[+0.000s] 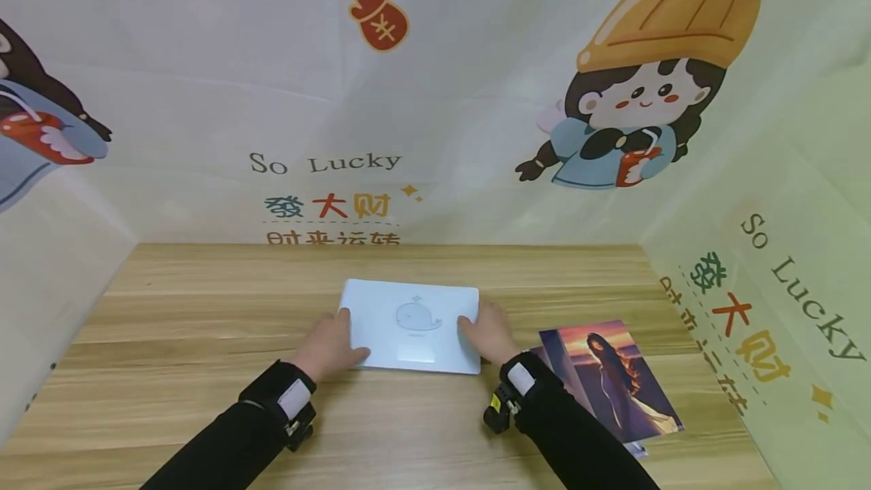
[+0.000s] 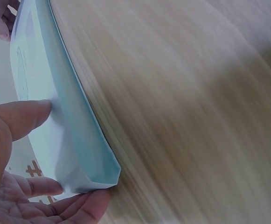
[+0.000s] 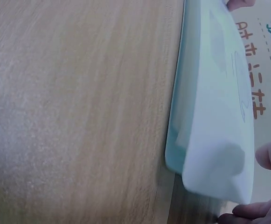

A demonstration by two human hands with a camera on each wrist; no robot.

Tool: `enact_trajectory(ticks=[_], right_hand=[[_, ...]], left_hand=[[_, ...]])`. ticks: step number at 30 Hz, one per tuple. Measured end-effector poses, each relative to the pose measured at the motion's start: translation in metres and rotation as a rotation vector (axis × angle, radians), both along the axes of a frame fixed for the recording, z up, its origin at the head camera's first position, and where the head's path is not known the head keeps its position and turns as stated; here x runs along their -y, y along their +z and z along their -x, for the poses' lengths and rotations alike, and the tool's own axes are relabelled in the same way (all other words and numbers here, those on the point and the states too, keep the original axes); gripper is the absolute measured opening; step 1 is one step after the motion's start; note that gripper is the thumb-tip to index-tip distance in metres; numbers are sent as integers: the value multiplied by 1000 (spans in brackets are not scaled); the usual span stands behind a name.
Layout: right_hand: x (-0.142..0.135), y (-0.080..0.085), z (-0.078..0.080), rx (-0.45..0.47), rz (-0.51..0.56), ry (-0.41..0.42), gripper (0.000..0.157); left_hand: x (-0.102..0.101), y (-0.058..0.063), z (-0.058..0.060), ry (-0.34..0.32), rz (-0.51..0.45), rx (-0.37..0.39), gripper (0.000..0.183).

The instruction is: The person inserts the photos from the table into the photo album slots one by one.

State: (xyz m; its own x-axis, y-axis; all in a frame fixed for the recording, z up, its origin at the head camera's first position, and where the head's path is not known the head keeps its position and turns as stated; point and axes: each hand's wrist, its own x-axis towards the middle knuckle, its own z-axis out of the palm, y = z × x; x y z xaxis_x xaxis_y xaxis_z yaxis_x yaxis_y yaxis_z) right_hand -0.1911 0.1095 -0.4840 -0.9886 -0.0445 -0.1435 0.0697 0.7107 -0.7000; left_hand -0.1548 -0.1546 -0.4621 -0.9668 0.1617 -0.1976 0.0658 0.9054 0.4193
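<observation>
Album [image 1: 408, 346] with whale drawing [image 1: 418, 316] lies on the counter [image 1: 204, 301], near its middle. Left hand [image 1: 328, 346] pinches its left edge, thumb pressed on top and fingers at the side; right hand [image 1: 491, 333] pinches the right edge similarly, near some printed pictures [image 1: 615, 388].

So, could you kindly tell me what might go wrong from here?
In the head view, the right sleeve overlaps the prints, so moving that arm might brush them askew. The booklet shows a gap between its covers in the right wrist view, so it could flap open if the grip loosens.
</observation>
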Motion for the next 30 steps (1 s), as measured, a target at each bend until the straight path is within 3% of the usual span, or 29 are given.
enact_trajectory(ticks=[7, 11, 19, 27, 30], right_hand=[[-4, 12, -1, 48, 143, -126, 60], [-8, 22, 1, 35, 182, -159, 58], [-11, 45, 9, 71, 388, -227, 48], [-10, 72, 6, 114, 509, -213, 46], [-7, 81, 5, 137, 554, -182, 46]], left_hand=[[-12, 7, -4, -39, -52, 8, 75], [-17, 9, -6, -48, -78, 24, 74], [-23, 10, -9, -34, -143, 47, 73], [-25, 11, -10, -33, -143, 60, 81], [-30, 15, -11, -67, -125, 24, 81]])
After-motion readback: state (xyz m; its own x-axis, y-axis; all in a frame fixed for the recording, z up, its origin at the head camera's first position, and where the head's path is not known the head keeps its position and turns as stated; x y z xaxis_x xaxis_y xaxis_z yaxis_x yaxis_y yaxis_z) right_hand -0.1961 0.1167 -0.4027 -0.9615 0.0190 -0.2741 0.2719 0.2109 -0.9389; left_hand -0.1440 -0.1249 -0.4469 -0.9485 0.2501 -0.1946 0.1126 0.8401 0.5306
